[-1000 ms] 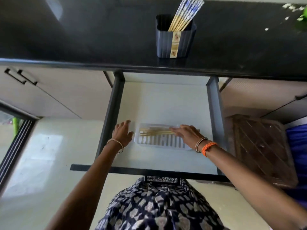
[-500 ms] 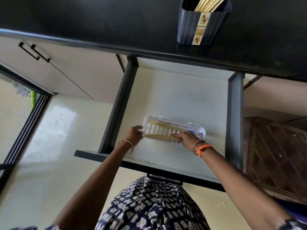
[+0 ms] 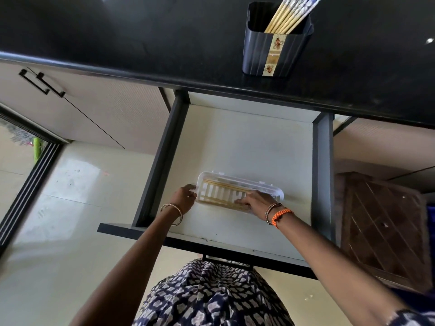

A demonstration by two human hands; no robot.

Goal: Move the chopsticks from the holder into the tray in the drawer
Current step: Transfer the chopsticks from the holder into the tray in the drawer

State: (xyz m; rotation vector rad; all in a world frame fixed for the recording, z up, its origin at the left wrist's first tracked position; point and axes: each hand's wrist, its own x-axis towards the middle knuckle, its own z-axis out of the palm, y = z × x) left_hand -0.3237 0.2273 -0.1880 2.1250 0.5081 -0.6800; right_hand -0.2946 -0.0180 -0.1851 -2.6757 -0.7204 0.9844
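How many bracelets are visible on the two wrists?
3 at least: a gold bangle on the left wrist; thin dark bangles and an orange braided band on the right. Stacked bangles may hide more.
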